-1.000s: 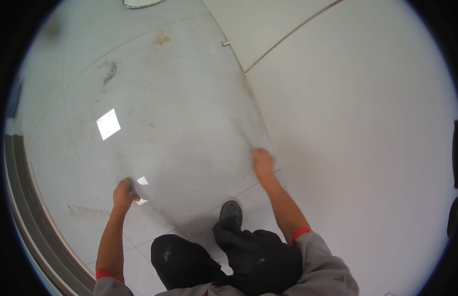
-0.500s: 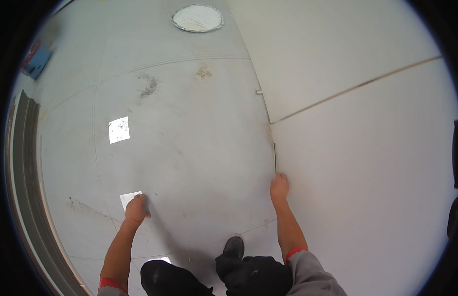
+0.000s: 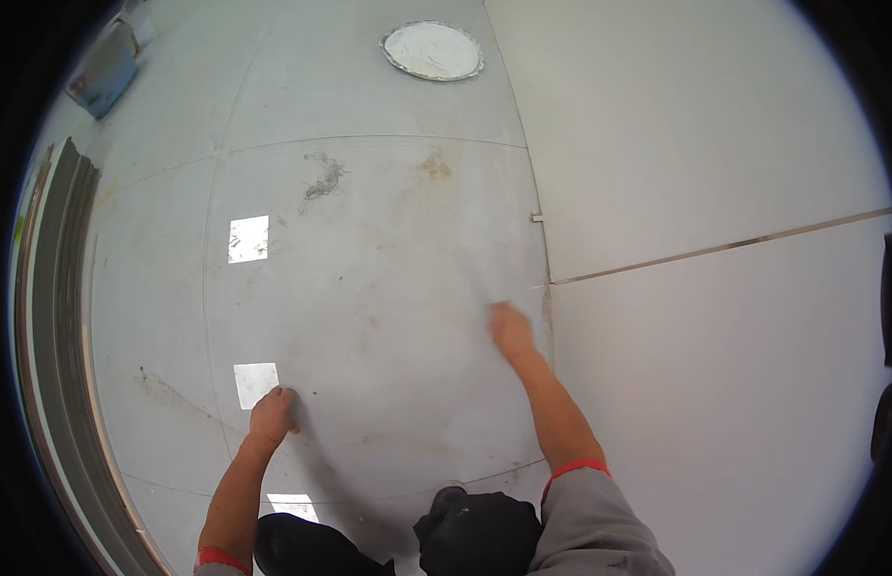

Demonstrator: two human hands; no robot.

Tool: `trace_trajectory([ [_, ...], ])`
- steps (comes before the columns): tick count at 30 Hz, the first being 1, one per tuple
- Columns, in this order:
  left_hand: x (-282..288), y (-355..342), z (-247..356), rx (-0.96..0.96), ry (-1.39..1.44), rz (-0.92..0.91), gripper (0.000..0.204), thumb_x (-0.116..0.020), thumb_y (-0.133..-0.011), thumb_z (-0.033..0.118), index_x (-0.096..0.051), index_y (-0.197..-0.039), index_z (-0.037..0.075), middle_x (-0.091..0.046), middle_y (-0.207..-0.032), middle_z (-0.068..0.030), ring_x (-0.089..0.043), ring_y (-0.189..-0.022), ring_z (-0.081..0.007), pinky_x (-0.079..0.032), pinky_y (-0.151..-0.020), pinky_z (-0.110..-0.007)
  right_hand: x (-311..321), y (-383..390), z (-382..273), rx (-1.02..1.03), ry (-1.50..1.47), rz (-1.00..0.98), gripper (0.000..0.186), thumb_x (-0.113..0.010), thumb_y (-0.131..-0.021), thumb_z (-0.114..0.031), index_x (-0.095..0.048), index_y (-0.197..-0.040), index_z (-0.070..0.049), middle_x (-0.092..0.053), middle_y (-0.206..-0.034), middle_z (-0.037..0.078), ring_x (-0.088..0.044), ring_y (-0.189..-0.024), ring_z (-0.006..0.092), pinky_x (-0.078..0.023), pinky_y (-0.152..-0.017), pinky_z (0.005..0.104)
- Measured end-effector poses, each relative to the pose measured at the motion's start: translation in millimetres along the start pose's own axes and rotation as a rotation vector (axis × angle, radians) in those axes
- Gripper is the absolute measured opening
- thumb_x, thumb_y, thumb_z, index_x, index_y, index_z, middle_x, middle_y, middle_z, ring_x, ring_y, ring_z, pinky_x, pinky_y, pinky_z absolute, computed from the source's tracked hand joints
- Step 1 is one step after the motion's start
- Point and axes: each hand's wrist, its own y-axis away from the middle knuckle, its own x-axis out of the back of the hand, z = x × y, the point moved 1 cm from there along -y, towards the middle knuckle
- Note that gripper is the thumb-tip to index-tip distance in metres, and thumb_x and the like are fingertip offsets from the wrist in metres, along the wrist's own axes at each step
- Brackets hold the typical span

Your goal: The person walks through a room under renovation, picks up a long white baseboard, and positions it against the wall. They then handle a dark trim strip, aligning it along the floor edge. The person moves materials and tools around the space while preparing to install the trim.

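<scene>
Slim blurred tool (image 3: 479, 276) juts from the curled right hand (image 3: 512, 333) over grey floor (image 3: 398, 326) near the white panel (image 3: 705, 403); the left hand (image 3: 272, 417) curls well apart, and I can't tell its contents.

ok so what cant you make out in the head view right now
In the head view now:
- Right hand: blurred, so its fingers and whatever it may hold are unclear.
- Left hand: its own back hides the palm, so its grip is unclear.
- Blue container: blurred near the picture's rim; contents indistinct.
- Shoe: mostly hidden by the dark trouser leg.
</scene>
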Motion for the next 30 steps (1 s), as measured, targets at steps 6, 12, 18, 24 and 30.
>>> trace_trajectory([
  [6, -4.5, -2.7, 4.6, 0.027, 0.0, -0.035, 0.058, -0.088, -0.048, 0.013, -0.055, -0.095, 0.004, -0.062, -0.101, -0.0169, -0.064, -0.093, -0.0381, -0.054, -0.078, -0.046, 4.5, 0.6, -42.3, -0.25, 0.062, -0.091, 0.013, -0.054, -0.088, -0.006, -0.056, -0.099, 0.001, -0.063, -0.093, 0.021, -0.065, -0.085, 0.0377, -0.054, -0.072, 0.045],
  [12, 0.7, -5.2, -16.2, -0.025, -0.214, -0.311, 0.062, -0.088, -0.057, 0.023, -0.057, -0.108, 0.006, -0.064, -0.106, -0.0161, -0.061, -0.101, -0.0377, -0.051, -0.084, -0.046, 4.5, -13.5, -50.2, -0.261, 0.008, -0.143, 0.01, -0.054, -0.089, -0.004, -0.057, -0.097, 0.002, -0.063, -0.092, 0.023, -0.067, -0.082, 0.0372, -0.056, -0.07, 0.0438],
  [18, 166.1, -17.8, 117.0, -0.185, -0.227, -0.354, 0.054, -0.078, -0.077, 0.031, -0.059, -0.123, 0.009, -0.066, -0.112, -0.0125, -0.064, -0.104, -0.03, -0.051, -0.086, -0.041, 2.9, -11.6, -46.7, -0.274, -0.12, -0.128, 0.011, -0.055, -0.088, -0.005, -0.057, -0.096, 0.003, -0.064, -0.092, 0.023, -0.066, -0.083, 0.0399, -0.056, -0.073, 0.0462],
  [24, 313.7, -33.0, 105.3, -0.09, -0.149, 0.174, 0.042, -0.077, -0.075, 0.029, -0.065, -0.11, 0.008, -0.069, -0.098, -0.0116, -0.067, -0.09, -0.0309, -0.053, -0.078, -0.04, -5.6, -35.2, -36.6, -0.222, -0.172, -0.149, 0.012, -0.056, -0.086, -0.005, -0.059, -0.094, 0.003, -0.066, -0.09, 0.024, -0.068, -0.084, 0.0403, -0.056, -0.074, 0.0466],
  [30, 297.6, -180.2, 169.4, -0.225, -0.183, 0.178, 0.036, -0.074, -0.074, 0.029, -0.069, -0.102, 0.006, -0.069, -0.094, -0.0148, -0.065, -0.091, -0.0346, -0.051, -0.079, -0.044, -5.0, -41.7, -10.9, -0.31, -0.119, -0.371, 0.011, -0.057, -0.085, -0.006, -0.065, -0.087, 0.001, -0.069, -0.088, 0.022, -0.069, -0.084, 0.0379, -0.056, -0.075, 0.0458],
])
